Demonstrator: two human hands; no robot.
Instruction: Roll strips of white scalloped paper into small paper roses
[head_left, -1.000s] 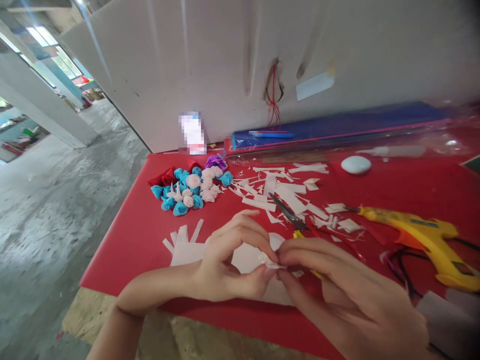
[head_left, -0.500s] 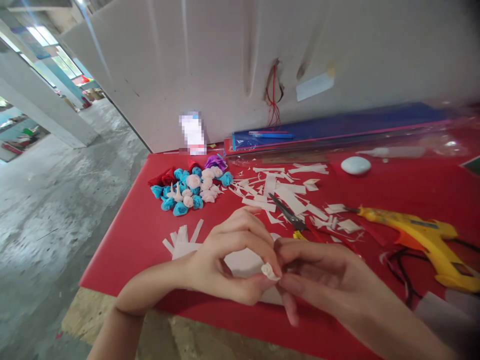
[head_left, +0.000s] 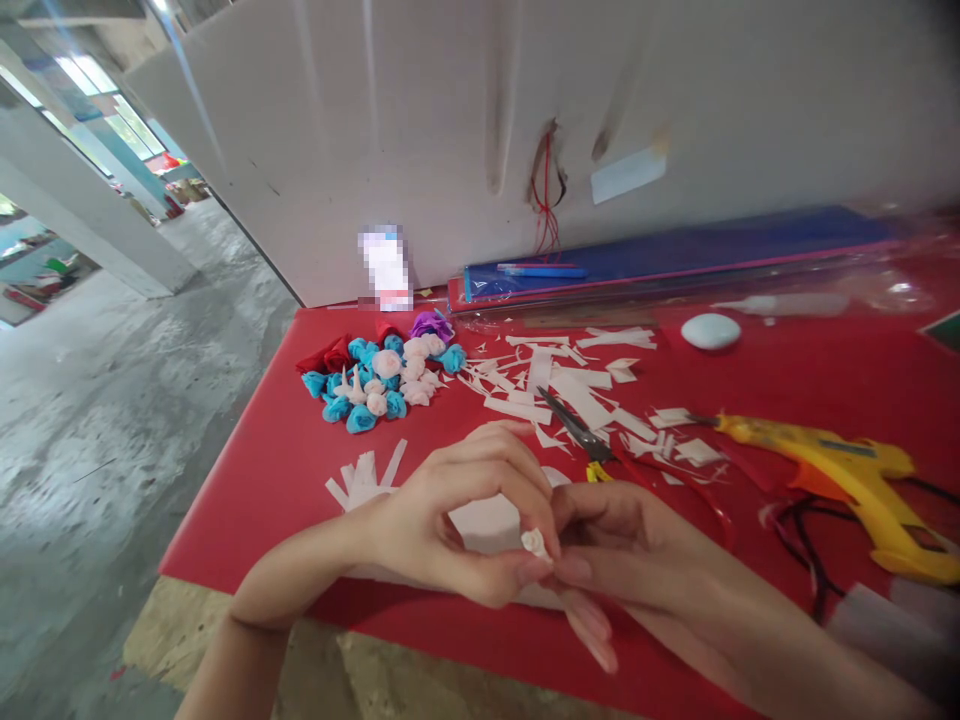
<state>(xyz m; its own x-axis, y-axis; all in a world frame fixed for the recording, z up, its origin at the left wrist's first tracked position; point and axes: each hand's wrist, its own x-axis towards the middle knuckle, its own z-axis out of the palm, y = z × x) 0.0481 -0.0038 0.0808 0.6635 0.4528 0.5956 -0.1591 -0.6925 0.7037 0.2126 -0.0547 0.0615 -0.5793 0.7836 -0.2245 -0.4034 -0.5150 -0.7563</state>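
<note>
Between the thumb and fingertips of my left hand [head_left: 457, 500] is a small white rolled paper flower [head_left: 533, 543], its spiral top facing me. My right hand [head_left: 637, 550] has its thumb and forefinger closed at the flower's lower right side, the lower fingers stretched out below. Under both hands lies white paper [head_left: 487, 525], partly hidden, with cut strips [head_left: 366, 470] fanned out beyond my left wrist. Scissors [head_left: 581, 425] with red handles rest just past my right hand, partly covered by it.
Finished paper roses [head_left: 386, 365] in blue, white, red and purple cluster at the back left. White scraps [head_left: 577, 395] are scattered mid-table. A yellow glue gun [head_left: 840, 460] with a black cord lies right. Behind stand a pale egg-shaped object [head_left: 711, 332] and wrapped blue sheets [head_left: 675, 245].
My right hand has turned slightly, its lower fingers reaching further down and right. The flower has rotated a little and shifted slightly left, its spiral now more visible. My left hand is nearly still.
</note>
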